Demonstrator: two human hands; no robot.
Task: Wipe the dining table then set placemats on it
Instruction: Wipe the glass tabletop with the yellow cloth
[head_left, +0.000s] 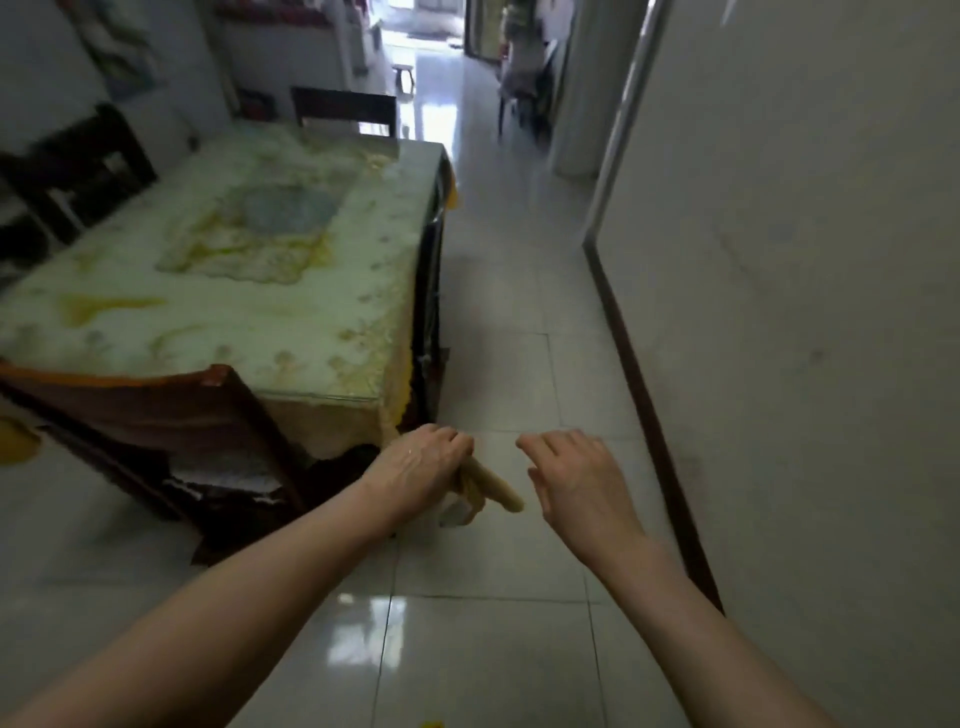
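The dining table (171, 332) stands at the left, covered by a pale green and yellow patterned cloth under a glass top. My left hand (423, 462) grips a rolled yellowish cloth (493, 491) just off the table's near right corner, above the floor. To its right, my right hand (576, 475) hovers with relaxed, slightly spread fingers and holds nothing. No placemats are visible on the table.
A dark wooden chair (218, 447) is tucked at the table's near end. Two more chairs (343, 111) stand at the far end and far left. A white wall (805, 312) runs along the right, and a tiled corridor (498, 291) leads ahead between table and wall.
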